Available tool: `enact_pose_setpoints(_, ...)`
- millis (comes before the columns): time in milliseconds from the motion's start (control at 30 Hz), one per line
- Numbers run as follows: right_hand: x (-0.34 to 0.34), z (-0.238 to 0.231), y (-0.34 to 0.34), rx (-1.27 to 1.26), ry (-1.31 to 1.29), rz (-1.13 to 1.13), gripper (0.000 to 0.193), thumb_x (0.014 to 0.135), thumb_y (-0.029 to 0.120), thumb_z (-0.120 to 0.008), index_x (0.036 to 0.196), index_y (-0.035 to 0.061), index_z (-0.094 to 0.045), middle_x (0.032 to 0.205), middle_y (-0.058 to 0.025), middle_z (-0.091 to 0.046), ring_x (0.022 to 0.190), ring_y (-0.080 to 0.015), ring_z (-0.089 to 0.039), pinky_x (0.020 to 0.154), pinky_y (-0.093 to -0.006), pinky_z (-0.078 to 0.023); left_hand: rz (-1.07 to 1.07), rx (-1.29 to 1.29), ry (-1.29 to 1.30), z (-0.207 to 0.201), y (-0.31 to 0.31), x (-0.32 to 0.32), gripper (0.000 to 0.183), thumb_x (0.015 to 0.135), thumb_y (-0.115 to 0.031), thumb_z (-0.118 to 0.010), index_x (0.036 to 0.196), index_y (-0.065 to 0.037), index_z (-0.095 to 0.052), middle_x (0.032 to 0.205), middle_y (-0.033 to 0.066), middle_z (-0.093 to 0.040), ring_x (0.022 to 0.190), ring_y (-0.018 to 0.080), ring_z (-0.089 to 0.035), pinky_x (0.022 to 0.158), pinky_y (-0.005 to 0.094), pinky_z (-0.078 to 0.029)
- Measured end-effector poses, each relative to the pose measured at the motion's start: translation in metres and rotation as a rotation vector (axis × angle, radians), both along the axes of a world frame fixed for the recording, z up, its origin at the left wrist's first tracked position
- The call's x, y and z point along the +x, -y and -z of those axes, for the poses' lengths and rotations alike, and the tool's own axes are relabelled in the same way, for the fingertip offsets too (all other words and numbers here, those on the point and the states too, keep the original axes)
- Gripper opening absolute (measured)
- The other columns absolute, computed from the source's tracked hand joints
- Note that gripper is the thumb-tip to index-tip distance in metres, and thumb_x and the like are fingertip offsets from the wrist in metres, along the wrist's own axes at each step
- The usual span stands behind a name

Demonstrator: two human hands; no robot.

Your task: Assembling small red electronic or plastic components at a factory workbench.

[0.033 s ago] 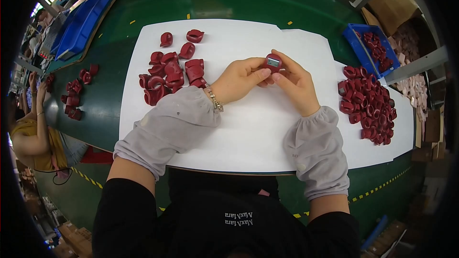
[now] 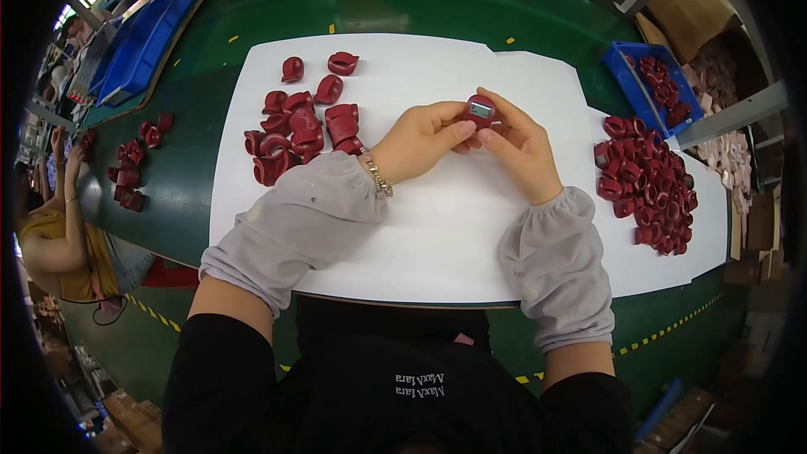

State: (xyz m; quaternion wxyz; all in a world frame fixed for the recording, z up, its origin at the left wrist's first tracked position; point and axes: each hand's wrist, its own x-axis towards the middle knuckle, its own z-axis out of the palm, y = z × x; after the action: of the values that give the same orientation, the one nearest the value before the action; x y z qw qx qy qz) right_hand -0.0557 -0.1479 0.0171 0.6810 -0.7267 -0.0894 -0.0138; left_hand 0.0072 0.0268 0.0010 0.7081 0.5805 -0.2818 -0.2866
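Observation:
In front of me, above the white sheet, I hold a small dark red digital device (image 2: 480, 110) with a little grey screen facing up. My left hand (image 2: 423, 139) pinches its left side, thumb at the lower edge. The fingers of my right hand (image 2: 523, 149) close round the right side, with the forefinger along the far edge. The device's underside is hidden by my fingers. To the left lies a loose group of similar dark red curled pieces (image 2: 306, 128), several of them standing apart. At the right a denser heap of such pieces (image 2: 646, 189) rests on the sheet.
White sheeting (image 2: 420, 252) covers the green table (image 2: 403, 0). A blue bin (image 2: 626, 80) with more red pieces stands at the far right, near a metal post. Further red pieces (image 2: 128, 175) lie on the dark surface at left, where another person (image 2: 63, 244) sits. Another blue tray (image 2: 147, 42) is behind.

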Motion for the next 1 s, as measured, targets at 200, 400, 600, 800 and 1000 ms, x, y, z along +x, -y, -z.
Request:
enact_pose_setpoints(200, 0.001, 0.002, 0.000, 0.004, 0.019, -0.003, 0.048, 0.086, 0.005, -0.056, 0.132, -0.0007, -0.042, 0.116, -0.0093, -0.054, 0.099, -0.0156, -0.054, 0.088, -0.0291, -0.044, 0.012, 0.002, 0.013, 0.000, 0.001, 0.000, 0.032, 0.095, -0.013, -0.048, 0.124, 0.001, -0.048, 0.098, 0.0072, -0.061, 0.087, 0.0132, -0.059, 0.080, 0.0269, -0.049)
enact_pose_setpoints(400, 0.006, 0.005, 0.018, 0.020, -0.062, 0.016, 0.045, 0.085, 0.010, -0.058, 0.127, -0.0014, -0.046, 0.114, -0.0091, -0.055, 0.099, -0.0178, -0.055, 0.088, -0.0314, -0.045, -0.043, 0.029, -0.045, -0.007, 0.004, -0.007, 0.025, 0.093, -0.019, -0.052, 0.110, -0.001, -0.053, 0.088, 0.0068, -0.062, 0.080, 0.0125, -0.060, 0.074, 0.0268, -0.050)
enact_pose_setpoints(600, 0.013, -0.020, 0.056, 0.993, 0.334, 0.390, 0.066, 0.090, 0.031, -0.052, 0.140, 0.0016, -0.022, 0.135, -0.0166, -0.041, 0.114, -0.0276, -0.047, 0.097, -0.0402, -0.035, -0.228, 0.463, 0.622, -0.032, -0.011, 0.012, 0.025, 0.085, -0.026, -0.062, 0.087, -0.002, -0.055, 0.075, 0.0128, -0.062, 0.067, 0.0219, -0.061, 0.060, 0.0342, -0.048)
enact_pose_setpoints(800, 0.015, 0.006, 0.039, 0.290, -0.029, 0.266, 0.049, 0.094, 0.024, -0.047, 0.136, 0.0017, -0.034, 0.117, -0.0137, -0.055, 0.094, -0.0185, -0.055, 0.088, -0.0321, -0.042, -0.533, 1.221, 0.989, -0.078, -0.077, 0.058, 0.046, 0.076, -0.046, -0.064, 0.072, -0.001, -0.057, 0.067, 0.0151, -0.060, 0.063, 0.0300, -0.059, 0.057, 0.0393, -0.044)
enact_pose_setpoints(1000, 0.014, 0.002, 0.017, 0.050, -0.081, 0.262, 0.031, 0.090, 0.018, -0.054, 0.114, -0.0018, -0.057, 0.094, -0.0089, -0.063, 0.082, -0.0119, -0.056, 0.080, -0.0261, -0.046, -0.158, 1.514, 0.758, -0.076, -0.109, 0.084, 0.045, 0.074, -0.045, -0.063, 0.079, 0.000, -0.065, 0.072, 0.0167, -0.062, 0.067, 0.0299, -0.059, 0.060, 0.0377, -0.046)
